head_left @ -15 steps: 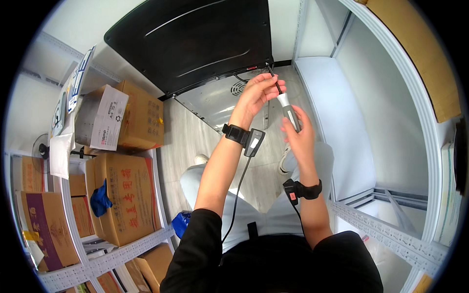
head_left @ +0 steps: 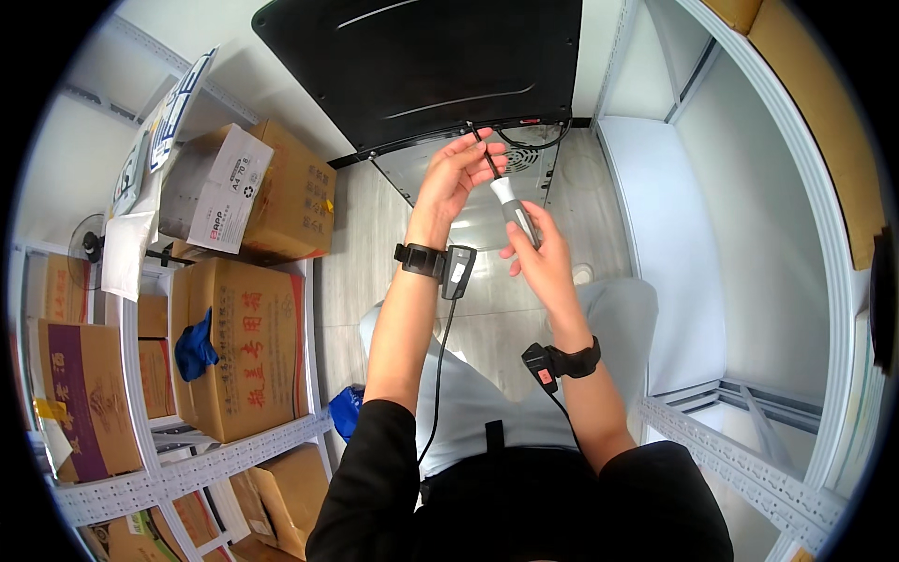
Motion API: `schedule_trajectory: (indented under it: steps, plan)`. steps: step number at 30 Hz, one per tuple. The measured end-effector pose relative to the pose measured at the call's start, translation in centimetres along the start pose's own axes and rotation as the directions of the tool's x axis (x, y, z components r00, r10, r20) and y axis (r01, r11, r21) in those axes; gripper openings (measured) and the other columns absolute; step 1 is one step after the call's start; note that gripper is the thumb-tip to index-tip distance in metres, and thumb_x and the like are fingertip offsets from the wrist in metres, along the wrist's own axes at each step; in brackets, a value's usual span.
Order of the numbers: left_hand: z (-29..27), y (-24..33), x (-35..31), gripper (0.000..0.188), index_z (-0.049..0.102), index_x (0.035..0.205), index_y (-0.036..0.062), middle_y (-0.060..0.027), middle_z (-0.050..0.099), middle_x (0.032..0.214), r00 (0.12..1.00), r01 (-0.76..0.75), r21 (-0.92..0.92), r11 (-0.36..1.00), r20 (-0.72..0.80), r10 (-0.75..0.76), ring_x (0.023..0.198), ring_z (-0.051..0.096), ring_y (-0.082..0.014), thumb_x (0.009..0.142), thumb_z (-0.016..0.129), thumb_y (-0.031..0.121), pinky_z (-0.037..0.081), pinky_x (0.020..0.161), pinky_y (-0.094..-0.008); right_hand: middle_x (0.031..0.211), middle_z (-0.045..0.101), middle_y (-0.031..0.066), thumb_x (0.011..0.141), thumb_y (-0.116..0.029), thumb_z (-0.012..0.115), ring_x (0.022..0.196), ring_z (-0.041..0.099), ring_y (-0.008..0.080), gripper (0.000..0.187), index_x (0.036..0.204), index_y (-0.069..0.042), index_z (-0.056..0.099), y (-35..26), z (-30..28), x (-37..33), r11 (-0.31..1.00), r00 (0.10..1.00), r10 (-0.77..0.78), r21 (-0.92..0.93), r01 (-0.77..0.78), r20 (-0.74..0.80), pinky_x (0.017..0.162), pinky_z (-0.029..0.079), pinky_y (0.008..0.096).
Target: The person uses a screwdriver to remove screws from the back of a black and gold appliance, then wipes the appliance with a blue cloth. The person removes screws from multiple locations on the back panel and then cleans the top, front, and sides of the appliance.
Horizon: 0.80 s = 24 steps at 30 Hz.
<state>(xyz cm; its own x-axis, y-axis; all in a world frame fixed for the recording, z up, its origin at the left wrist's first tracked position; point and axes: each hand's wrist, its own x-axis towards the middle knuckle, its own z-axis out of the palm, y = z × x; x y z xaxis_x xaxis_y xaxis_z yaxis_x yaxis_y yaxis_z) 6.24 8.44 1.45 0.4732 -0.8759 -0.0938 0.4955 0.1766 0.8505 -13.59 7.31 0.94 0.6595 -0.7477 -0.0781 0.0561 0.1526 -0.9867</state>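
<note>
Both my hands are on a screwdriver (head_left: 512, 208) with a grey-and-white handle and a dark shaft. My right hand (head_left: 546, 260) is closed round the handle. My left hand (head_left: 446, 182) pinches the shaft nearer the tip, with its other fingers loosely curled. The shaft points up and left, its tip at the lower edge of a large black panel (head_left: 440, 66). Whether the tip sits in a screw is too small to tell. Below that edge is a silvery metal face with a round slotted vent (head_left: 518, 161), partly hidden by my hands. A black cable (head_left: 536, 147) loops beside the vent.
Cardboard boxes (head_left: 245, 351) fill the metal shelving (head_left: 234, 474) on the left, with a blue cloth (head_left: 195, 347) hanging there. A small fan (head_left: 91, 247) stands behind white packages. On the right rises a white shelf frame (head_left: 782, 122). A blue bag (head_left: 346, 412) lies by my left leg.
The screwdriver tip has shifted left along the panel's lower edge, away from the right corner. Both hands moved left with it, keeping their hold. The whole view has shifted too.
</note>
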Motion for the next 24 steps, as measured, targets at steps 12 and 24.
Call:
schedule_trajectory:
  steps: [12,24]
  plan:
    - [-1.4,1.0,0.5,0.034,0.053,0.129,-0.0029,-0.015,0.068,0.107,1.0,0.013,0.056,0.998,0.012,-0.013,0.089,0.07,-0.0207,0.097,0.053,0.008,0.06,0.079,-0.0306,0.112,0.054,0.01,0.098,-0.018,0.058,0.074,0.065,0.0146,0.045,0.136,0.001,0.044,0.7,2.3,0.5,0.997,0.999,0.028,0.065,-0.029,0.024,0.051,0.05,0.0247]
    - [-1.5,1.6,0.7,0.036,0.051,0.131,-0.0041,-0.0153,0.067,0.107,0.999,0.022,0.09,0.996,0.023,-0.024,0.09,0.07,-0.0215,0.097,0.053,0.008,0.059,0.082,-0.0322,0.106,0.053,0.0068,0.099,-0.021,0.055,0.077,0.063,0.0142,0.044,0.137,-0.001,0.044,0.2,2.9,0.1,0.974,0.995,0.085,0.207,-0.092,0.044,0.056,0.049,0.0262]
